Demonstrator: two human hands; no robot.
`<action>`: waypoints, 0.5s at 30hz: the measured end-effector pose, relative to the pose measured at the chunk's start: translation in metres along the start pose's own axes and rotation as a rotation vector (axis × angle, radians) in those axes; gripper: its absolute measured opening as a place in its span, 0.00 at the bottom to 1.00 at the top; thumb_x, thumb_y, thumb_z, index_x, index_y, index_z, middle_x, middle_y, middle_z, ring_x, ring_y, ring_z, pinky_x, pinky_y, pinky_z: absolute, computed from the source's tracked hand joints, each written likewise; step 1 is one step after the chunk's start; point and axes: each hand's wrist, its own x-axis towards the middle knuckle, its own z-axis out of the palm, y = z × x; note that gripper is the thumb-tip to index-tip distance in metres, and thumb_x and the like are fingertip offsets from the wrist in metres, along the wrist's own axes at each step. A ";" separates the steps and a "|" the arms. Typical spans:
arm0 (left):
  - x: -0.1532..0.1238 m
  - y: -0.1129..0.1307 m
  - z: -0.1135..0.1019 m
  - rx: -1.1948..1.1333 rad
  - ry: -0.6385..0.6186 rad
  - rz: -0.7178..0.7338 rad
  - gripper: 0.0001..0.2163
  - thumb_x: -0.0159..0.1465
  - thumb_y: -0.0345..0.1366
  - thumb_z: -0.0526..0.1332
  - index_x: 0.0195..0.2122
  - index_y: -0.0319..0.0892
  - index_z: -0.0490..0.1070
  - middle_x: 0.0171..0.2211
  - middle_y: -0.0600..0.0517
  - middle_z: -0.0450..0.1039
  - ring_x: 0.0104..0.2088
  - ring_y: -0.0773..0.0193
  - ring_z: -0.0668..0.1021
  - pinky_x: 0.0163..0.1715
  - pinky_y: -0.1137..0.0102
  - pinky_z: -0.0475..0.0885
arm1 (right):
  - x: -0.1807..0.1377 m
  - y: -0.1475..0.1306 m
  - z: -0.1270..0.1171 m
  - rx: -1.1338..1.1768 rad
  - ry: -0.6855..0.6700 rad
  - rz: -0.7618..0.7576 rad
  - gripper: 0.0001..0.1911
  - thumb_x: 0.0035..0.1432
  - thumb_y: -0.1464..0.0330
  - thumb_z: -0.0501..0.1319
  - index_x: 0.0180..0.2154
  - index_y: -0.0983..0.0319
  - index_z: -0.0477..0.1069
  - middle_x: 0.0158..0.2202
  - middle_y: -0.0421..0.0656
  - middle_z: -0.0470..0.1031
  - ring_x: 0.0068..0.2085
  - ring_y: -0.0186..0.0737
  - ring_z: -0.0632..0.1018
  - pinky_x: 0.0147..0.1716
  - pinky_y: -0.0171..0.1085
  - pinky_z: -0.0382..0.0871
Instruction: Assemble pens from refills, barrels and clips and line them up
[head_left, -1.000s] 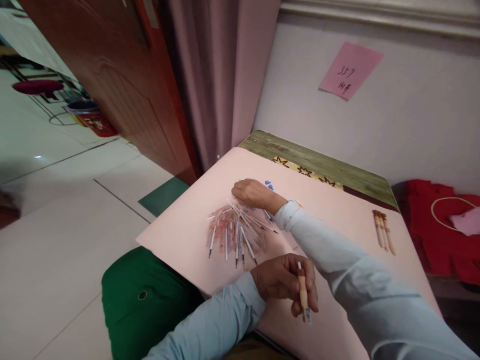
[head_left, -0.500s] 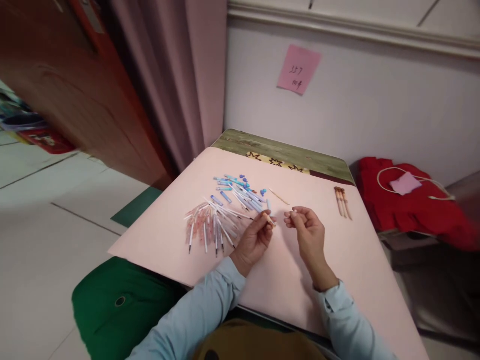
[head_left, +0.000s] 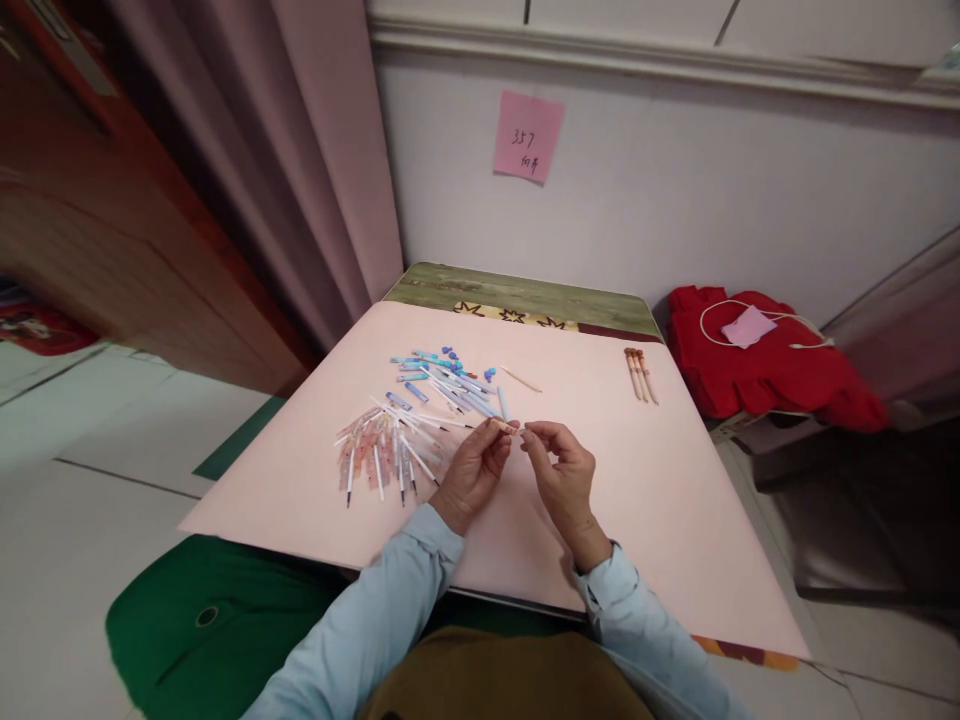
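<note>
My left hand (head_left: 474, 470) is closed on a tan pen barrel (head_left: 504, 427), held level above the pink table cover (head_left: 675, 500). My right hand (head_left: 561, 472) pinches its fingertips right at the barrel's end, on a small part I cannot make out. Just left of my hands lies a fan of white pen refills (head_left: 382, 448). Behind them is a scatter of blue pen parts and caps (head_left: 446, 372). Three finished tan pens (head_left: 641, 373) lie side by side at the far right of the cover. One thin tan stick (head_left: 521, 379) lies alone behind my hands.
A green cushion or bag (head_left: 217, 620) sits below the table's near left edge. A red bag (head_left: 765, 365) with a white cord lies to the right. A pink note (head_left: 528, 136) is stuck on the wall. A curtain and a wooden door stand at the left.
My right hand came back from the far pile and met my left hand over the cover. The view swung right. The barrel went from hanging down in my left hand to level between both.
</note>
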 end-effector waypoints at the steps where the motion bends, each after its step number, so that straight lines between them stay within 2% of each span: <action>1: 0.001 0.000 -0.001 0.006 -0.012 0.005 0.04 0.65 0.24 0.60 0.37 0.32 0.74 0.34 0.47 0.80 0.27 0.73 0.81 0.29 0.82 0.78 | 0.000 0.000 -0.001 0.002 -0.006 -0.009 0.08 0.61 0.63 0.63 0.38 0.60 0.77 0.35 0.43 0.81 0.33 0.37 0.80 0.35 0.37 0.76; 8: 0.001 -0.002 -0.007 0.040 -0.017 0.004 0.03 0.64 0.25 0.62 0.38 0.35 0.74 0.32 0.50 0.79 0.27 0.72 0.81 0.26 0.83 0.77 | 0.001 0.000 -0.004 -0.063 -0.023 -0.137 0.07 0.62 0.65 0.63 0.40 0.57 0.80 0.39 0.44 0.81 0.40 0.39 0.80 0.37 0.38 0.77; 12: -0.002 -0.002 -0.006 0.055 -0.069 0.018 0.02 0.62 0.26 0.64 0.37 0.35 0.74 0.32 0.51 0.79 0.29 0.71 0.81 0.29 0.81 0.78 | 0.001 0.004 -0.004 -0.054 -0.035 -0.133 0.07 0.61 0.65 0.64 0.39 0.58 0.80 0.38 0.44 0.80 0.39 0.39 0.80 0.34 0.37 0.77; 15: -0.003 -0.003 -0.004 0.086 -0.090 0.000 0.04 0.61 0.28 0.66 0.36 0.35 0.74 0.30 0.51 0.78 0.26 0.72 0.79 0.25 0.81 0.76 | 0.001 0.006 -0.004 -0.042 -0.028 -0.103 0.06 0.60 0.64 0.65 0.38 0.58 0.80 0.36 0.44 0.80 0.38 0.39 0.80 0.33 0.37 0.77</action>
